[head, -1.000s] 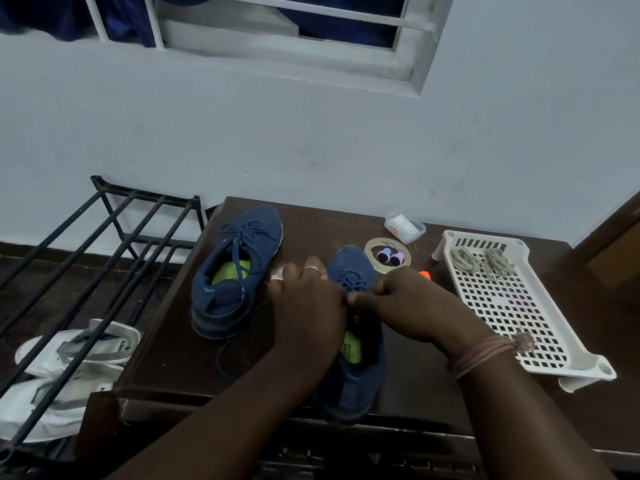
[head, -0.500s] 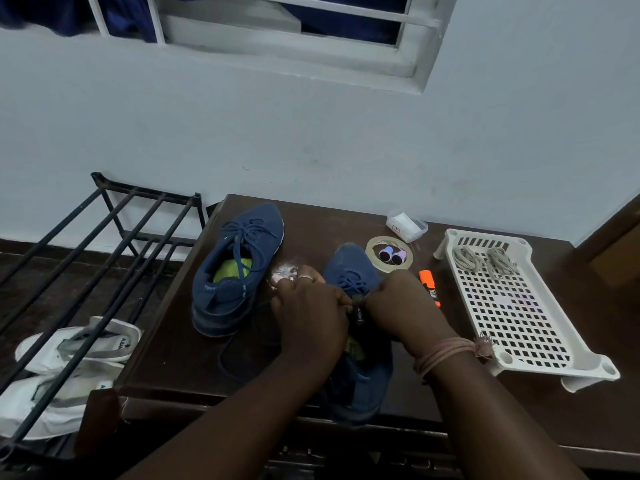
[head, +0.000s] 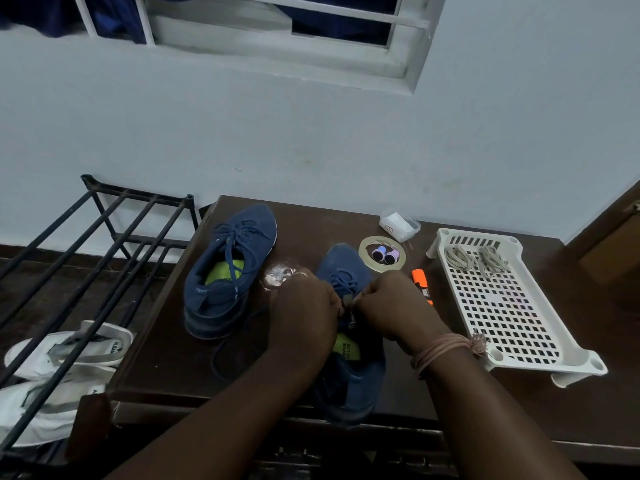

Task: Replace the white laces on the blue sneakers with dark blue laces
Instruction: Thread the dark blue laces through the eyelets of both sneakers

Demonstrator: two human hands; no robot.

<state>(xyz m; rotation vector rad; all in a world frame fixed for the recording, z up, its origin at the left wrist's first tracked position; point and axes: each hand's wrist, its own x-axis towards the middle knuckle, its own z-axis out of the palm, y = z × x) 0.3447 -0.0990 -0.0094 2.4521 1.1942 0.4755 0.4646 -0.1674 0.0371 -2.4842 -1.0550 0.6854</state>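
Two blue sneakers stand on the dark brown table (head: 166, 358). The left sneaker (head: 228, 271) carries dark blue laces through its eyelets. The right sneaker (head: 349, 372) lies under my hands, toe pointing away, with a dark blue lace (head: 344, 284) crossed over its front. My left hand (head: 303, 313) and my right hand (head: 391, 306) meet over its tongue, each pinching the dark lace between curled fingers. A loose end of dark lace (head: 228, 355) loops on the table left of that shoe. Two bundles of white laces (head: 476, 258) lie in the white tray.
A white perforated tray (head: 502, 313) stands at the right. A tape roll (head: 381, 254) with small spools, an orange marker (head: 420, 284) and a small plastic box (head: 398, 225) sit behind the shoes. A black metal rack (head: 86, 258) over white shoes (head: 52, 375) stands at the left.
My hands have shifted slightly over the right sneaker's tongue, and the right hand has drawn closer to the left. More of the shoe's green insole shows between my wrists.
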